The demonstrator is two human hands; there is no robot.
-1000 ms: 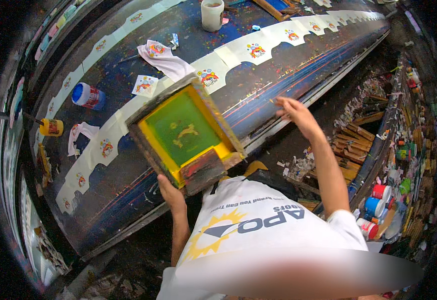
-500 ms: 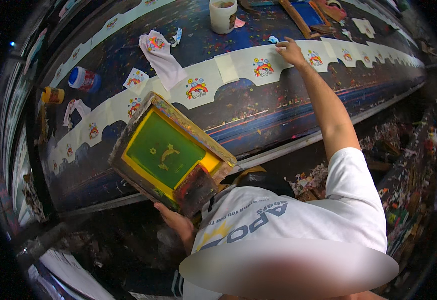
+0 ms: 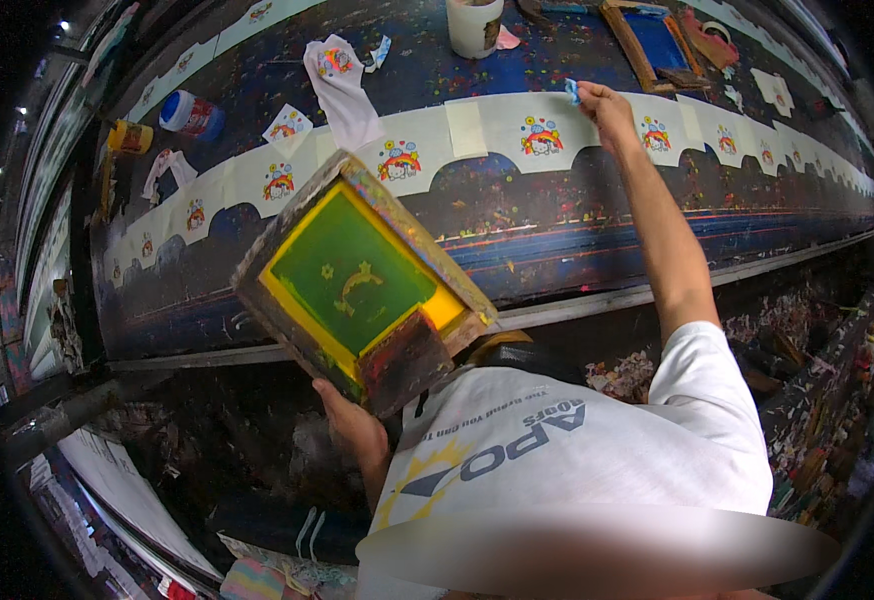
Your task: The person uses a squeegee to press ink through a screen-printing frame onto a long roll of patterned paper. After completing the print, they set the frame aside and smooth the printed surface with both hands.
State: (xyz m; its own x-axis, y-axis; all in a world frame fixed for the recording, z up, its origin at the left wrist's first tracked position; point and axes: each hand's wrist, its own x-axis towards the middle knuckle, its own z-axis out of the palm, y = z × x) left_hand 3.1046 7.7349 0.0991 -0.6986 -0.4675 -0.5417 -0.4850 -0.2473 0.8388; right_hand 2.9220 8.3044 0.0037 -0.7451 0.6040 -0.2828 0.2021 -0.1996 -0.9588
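Note:
My left hand [image 3: 359, 428] grips the lower edge of a screen-printing frame [image 3: 412, 235], tilted in front of my body. Its mesh is green with a yellow border and a small rainbow-like design. A dark, ink-stained block [image 3: 404, 362], perhaps a squeegee, lies in the frame's near corner. My right hand [image 3: 609, 115] reaches out over the table, pinching a small crumpled blue-and-white scrap [image 3: 572, 91] between its fingertips. Below that hand runs a row of white fabric pieces [image 3: 502, 112] with colourful rainbow prints [image 3: 541, 137].
The long ink-spattered table [image 3: 547, 190] has a metal rail along its near edge. On it are a white tub [image 3: 475, 28], a blue-and-white jar [image 3: 192, 115], a yellow jar [image 3: 130, 137], a printed pink cloth [image 3: 344, 95], a blue-meshed frame [image 3: 654, 45] and a tape roll [image 3: 719, 42].
My right hand has picked the blue-and-white scrap up off the table. My left hand still holds the printing frame, and the view has shifted slightly.

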